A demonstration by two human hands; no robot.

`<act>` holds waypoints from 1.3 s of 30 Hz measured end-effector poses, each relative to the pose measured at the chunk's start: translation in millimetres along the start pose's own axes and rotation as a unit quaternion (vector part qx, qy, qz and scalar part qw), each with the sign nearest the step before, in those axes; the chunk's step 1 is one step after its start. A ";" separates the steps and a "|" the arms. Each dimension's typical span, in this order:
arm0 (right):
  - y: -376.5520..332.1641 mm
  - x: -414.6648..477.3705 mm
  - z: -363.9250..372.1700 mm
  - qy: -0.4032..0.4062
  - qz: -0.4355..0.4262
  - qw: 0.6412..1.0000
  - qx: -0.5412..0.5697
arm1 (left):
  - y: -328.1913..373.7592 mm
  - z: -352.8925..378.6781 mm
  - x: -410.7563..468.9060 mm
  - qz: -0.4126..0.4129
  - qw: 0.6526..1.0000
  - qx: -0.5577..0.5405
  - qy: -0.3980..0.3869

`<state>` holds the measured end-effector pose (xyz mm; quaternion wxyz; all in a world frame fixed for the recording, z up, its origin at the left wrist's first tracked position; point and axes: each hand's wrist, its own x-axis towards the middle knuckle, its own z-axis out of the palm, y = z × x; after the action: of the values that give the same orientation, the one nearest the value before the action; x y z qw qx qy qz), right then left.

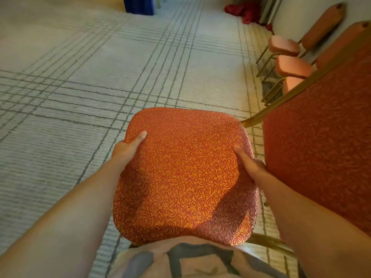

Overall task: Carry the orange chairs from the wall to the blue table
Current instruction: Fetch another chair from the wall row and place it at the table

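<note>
A: How are the hands placed?

B: The left hand (128, 146) is clamped on the left edge of the orange chair's seat (184, 177), thumb laid flat on top of the patterned fabric and the fingers hidden beneath the rim. The right hand (251, 162) is clamped the same way on the right edge, thumb on top and fingers tucked out of sight. Both bare forearms are stretched forward from the near edge of the view.

A: Where is the chair itself?

B: The seat is held close against the body, just above a light shirt (190, 261) printed with a dark shape. Its backrest (321, 141) is seen at the right, rising near the right forearm, edged by a gold metal frame (297, 91). Whether the legs touch the carpet cannot be told.

A: What is seen further out?

B: A pale carpet (80, 87) crossed by grey grid lines is spread below. At the far right, more orange chairs (291, 57) are lined up against the wall (297, 11). A red heap (243, 11) is seen on the floor by the far wall. The blue table (138, 5) is found at the far top edge, well apart from the held chair.

A: Any readable writing or labels?

B: None can be read; the shirt's print is too cropped to be made out.
</note>
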<state>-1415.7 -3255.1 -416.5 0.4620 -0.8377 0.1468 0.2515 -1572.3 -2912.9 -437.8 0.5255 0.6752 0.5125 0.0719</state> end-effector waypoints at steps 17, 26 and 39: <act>-257.9 258.7 130.7 0.021 0.016 0.999 0.037 | 221.2 47.6 345.1 0.021 0.999 0.015 -0.021; -397.2 364.0 173.6 0.011 0.005 0.999 0.040 | 334.2 60.9 491.2 0.006 0.999 0.034 -0.023; -599.6 594.6 206.4 -0.016 -0.006 1.000 0.020 | 502.9 147.4 704.9 0.015 1.000 -0.007 -0.006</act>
<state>-694.0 -2770.3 -420.1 0.4828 -0.8250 0.1393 0.2587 -841.3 -2426.4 -419.6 0.5318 0.6800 0.4985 0.0795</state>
